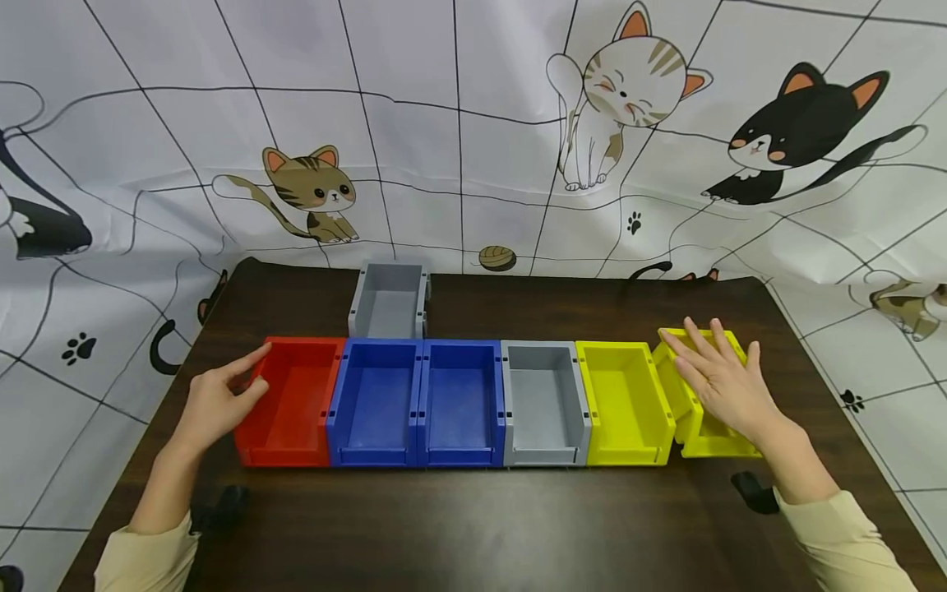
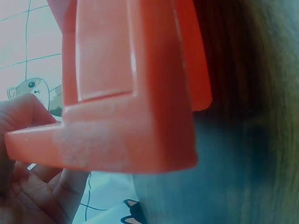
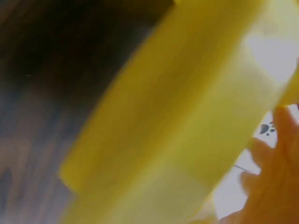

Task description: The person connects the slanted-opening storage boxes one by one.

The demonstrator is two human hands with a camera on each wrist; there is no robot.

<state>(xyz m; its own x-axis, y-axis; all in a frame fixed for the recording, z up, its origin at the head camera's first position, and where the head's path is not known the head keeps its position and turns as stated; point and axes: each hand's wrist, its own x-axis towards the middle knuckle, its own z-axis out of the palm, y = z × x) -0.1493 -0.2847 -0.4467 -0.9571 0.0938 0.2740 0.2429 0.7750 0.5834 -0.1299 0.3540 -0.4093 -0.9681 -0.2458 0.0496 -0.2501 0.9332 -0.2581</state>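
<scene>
A row of open-front plastic bins stands on the table. At its left end is the red bin (image 1: pixel 299 403), and my left hand (image 1: pixel 218 403) pinches its left wall, thumb over the rim. The left wrist view shows the red rim (image 2: pixel 93 144) passing between thumb and fingers. At the right end, my right hand (image 1: pixel 728 386) lies over a yellow bin (image 1: pixel 688 411), fingers spread and straight, hiding much of it. That bin sits askew, angled away from its yellow neighbour (image 1: pixel 625 403). The right wrist view is blurred, with the yellow wall (image 3: pixel 177 116) filling most of it.
Between the ends stand two blue bins (image 1: pixel 376 403) and a grey bin (image 1: pixel 545 403), side by side. Behind the left blue bin is another grey bin (image 1: pixel 388 300). The dark wooden table (image 1: pixel 459 526) extends in front, and a cat-print cloth (image 1: pixel 459 148) hangs behind.
</scene>
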